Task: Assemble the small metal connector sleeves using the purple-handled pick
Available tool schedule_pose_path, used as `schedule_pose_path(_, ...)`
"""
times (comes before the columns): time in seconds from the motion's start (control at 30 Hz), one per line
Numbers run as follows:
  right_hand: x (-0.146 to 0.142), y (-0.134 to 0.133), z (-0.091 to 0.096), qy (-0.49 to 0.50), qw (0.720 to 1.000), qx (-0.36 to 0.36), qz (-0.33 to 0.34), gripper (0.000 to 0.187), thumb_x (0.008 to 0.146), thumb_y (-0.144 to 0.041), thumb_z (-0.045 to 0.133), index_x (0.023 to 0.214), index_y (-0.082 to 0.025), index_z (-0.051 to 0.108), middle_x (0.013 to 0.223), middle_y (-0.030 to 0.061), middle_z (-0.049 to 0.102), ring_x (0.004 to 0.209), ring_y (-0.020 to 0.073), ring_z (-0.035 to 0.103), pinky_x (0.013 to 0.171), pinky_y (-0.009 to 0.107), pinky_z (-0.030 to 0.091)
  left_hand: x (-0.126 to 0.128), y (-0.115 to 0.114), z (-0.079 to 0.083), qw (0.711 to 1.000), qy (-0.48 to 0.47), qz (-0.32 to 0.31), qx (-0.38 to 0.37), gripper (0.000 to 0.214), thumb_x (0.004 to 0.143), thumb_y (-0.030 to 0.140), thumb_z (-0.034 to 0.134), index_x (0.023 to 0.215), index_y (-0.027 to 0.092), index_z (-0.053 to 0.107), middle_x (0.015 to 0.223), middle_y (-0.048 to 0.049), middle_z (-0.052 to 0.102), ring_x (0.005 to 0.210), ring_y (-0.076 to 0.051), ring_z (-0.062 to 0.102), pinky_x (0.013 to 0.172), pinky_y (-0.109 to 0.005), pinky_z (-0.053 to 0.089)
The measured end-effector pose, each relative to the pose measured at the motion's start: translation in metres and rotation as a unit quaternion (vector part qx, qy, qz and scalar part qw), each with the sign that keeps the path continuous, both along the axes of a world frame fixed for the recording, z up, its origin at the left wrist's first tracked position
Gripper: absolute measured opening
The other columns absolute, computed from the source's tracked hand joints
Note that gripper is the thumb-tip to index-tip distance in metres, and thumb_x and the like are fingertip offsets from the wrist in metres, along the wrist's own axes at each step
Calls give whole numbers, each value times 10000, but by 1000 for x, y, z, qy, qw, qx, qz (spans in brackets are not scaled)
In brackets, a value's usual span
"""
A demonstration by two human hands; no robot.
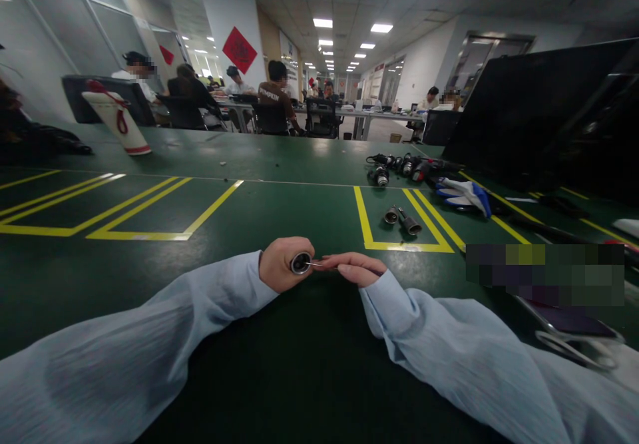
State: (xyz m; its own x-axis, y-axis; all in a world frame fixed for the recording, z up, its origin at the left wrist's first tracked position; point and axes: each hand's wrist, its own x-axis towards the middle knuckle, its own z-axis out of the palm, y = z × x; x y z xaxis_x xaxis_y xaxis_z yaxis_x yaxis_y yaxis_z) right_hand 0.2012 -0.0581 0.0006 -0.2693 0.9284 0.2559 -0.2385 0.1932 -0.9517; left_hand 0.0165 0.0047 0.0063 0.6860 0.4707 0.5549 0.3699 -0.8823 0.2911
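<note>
My left hand [283, 265] is closed round a metal cylindrical part [300, 263], whose round open end with a dark inside faces me. From that opening a thin metal rod [314, 264] sticks out to the right. The fingers of my right hand [357, 267] reach leftward along the rod, thumb pressed towards them, and appear to pinch it; its far end is hidden by the fingers. Both hands are just above the dark green table. Ahead and to the right, two metal socket-like parts [402, 220] lie inside a yellow taped outline [409, 247].
Farther back right lie several dark metal parts with cables [399, 168] and a blue-and-white glove [464, 196]. A large black screen [539, 104] stands right, with a phone-like device [574, 319] nearer. A white cup-like container [120, 121] stands back left. Several people sit beyond the table.
</note>
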Motion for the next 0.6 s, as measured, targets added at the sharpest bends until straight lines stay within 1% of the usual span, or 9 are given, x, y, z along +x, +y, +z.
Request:
schedule_pose_path(0.1, -2, -1, -3, -3, 1000, 19, -8, 176, 769, -237, 565, 889, -224, 692, 941, 26, 694, 946, 185, 614, 926, 377, 421, 0, 1, -1, 1000, 8, 26, 16, 164, 762, 217, 499, 613, 158, 465, 535, 27, 466, 464, -81, 431, 446, -192, 333)
schedule_pose_path(0.2, -3, -1, -8, -24, 998, 45, -43, 194, 752, -253, 593, 922, -231, 684, 956, 33, 693, 969, 199, 606, 945, 403, 400, 1, 2, -4, 998, 30, 48, 38, 172, 762, 221, 496, 604, 157, 469, 534, 23, 472, 470, -88, 443, 452, -196, 332)
schedule_pose_path(0.27, -3, 0, -11, -58, 994, 64, -59, 183, 746, -249, 599, 899, -230, 697, 949, 40, 696, 1032, 210, 573, 976, 415, 366, 0, 3, -6, 996, 51, 48, 47, 180, 768, 219, 489, 600, 154, 474, 539, 16, 479, 476, -94, 452, 456, -201, 329)
schedule_pose_path(0.33, -2, 1, -11, -83, 993, 69, -48, 175, 755, -243, 586, 881, -225, 707, 948, 47, 697, 1082, 212, 543, 1000, 414, 339, 0, 4, -7, 996, 63, 37, 51, 176, 768, 214, 480, 602, 155, 476, 539, 13, 477, 474, -97, 451, 451, -204, 320)
schedule_pose_path(0.5, 2, 2, -7, -30, 999, 14, 0, 174, 763, -256, 582, 871, -212, 711, 939, 47, 703, 1034, 204, 579, 994, 405, 356, -2, 4, -5, 999, 34, -11, 26, 140, 751, 192, 472, 615, 155, 461, 536, 17, 457, 467, -90, 433, 450, -196, 330)
schedule_pose_path(0.6, 2, 2, -4, 3, 999, -21, 28, 179, 746, -269, 604, 872, -200, 710, 948, 49, 701, 962, 207, 618, 960, 411, 397, -2, 3, -4, 1000, 20, -14, 9, 136, 743, 188, 478, 613, 156, 456, 532, 20, 458, 464, -86, 426, 448, -192, 332)
